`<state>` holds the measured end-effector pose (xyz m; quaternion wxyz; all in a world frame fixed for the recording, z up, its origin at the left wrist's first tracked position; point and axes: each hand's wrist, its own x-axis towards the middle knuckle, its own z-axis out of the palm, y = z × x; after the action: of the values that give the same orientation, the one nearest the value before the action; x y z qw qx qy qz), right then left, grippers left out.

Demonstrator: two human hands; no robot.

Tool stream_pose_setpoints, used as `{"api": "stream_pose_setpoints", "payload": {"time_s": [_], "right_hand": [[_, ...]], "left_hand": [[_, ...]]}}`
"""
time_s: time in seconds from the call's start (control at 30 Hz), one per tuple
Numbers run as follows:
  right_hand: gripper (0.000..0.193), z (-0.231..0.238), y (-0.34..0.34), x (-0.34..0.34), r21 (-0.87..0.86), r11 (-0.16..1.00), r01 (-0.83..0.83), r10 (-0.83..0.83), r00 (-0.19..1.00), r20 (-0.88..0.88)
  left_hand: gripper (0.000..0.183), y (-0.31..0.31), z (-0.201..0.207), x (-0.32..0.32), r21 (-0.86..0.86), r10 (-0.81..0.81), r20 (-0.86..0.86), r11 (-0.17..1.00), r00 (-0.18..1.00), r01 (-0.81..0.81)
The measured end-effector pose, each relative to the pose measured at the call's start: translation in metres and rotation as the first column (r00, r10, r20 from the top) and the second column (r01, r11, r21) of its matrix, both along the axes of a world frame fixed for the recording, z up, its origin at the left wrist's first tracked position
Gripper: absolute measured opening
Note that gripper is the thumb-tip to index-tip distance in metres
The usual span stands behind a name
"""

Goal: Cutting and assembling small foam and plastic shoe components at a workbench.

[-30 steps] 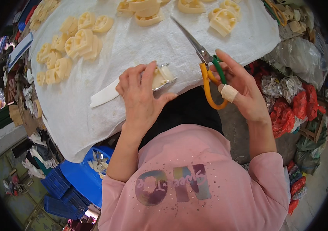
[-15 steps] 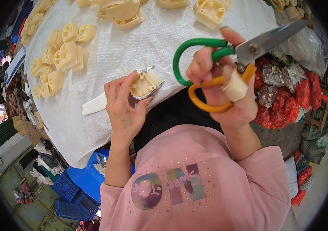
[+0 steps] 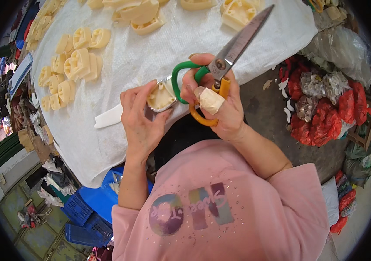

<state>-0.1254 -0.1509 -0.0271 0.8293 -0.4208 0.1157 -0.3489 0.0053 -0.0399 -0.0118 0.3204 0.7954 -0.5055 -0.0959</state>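
My left hand (image 3: 139,115) is closed around a small cream plastic piece (image 3: 161,96) with a shiny silver rim, at the near edge of the cloth-covered table. Out from the left of that hand sticks a flat white strip (image 3: 108,117); whether it joins the piece is hidden. My right hand (image 3: 226,108) grips large scissors (image 3: 241,41) with one green and one orange handle, blades pointing up and right and together. Pale tape (image 3: 212,101) wraps a digit of this hand. The green handle loop is right beside the piece's right side, partly covering it; I cannot tell if they touch.
Several cream plastic pieces (image 3: 80,64) lie grouped on the white cloth (image 3: 120,56), with more along the far edge. Red plastic bags (image 3: 320,124) and clear bundles sit on the floor at right, near white scraps (image 3: 287,111). Blue crates (image 3: 87,228) stand at lower left.
My right hand has brought the scissors left, close to the cream piece, and the blades have swung more upright. My left hand stays nearly still, holding the piece. White floor scraps have come into view.
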Motion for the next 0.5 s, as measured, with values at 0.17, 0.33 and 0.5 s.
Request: {"api": "stream_pose_setpoints", "payload": {"time_s": [0.17, 0.33, 0.5], "right_hand": [[0.043, 0.002, -0.024, 0.007, 0.304, 0.949, -0.081, 0.021, 0.980, 0.196], [0.048, 0.002, -0.022, 0.033, 0.138, 0.990, 0.007, -0.039, 0.973, 0.228], [0.045, -0.003, -0.030, 0.036, 0.190, 0.977, -0.101, 0.074, 0.987, 0.143]], "left_hand": [[0.059, -0.002, -0.002, 0.004, 0.004, -0.011, -0.008, 1.000, 1.000, 0.011], [0.058, 0.000, -0.001, 0.002, -0.010, 0.007, -0.034, 1.000, 0.999, -0.007], [0.064, 0.001, -0.003, 0.005, 0.033, -0.008, -0.039, 0.999, 0.999, 0.009]]}}
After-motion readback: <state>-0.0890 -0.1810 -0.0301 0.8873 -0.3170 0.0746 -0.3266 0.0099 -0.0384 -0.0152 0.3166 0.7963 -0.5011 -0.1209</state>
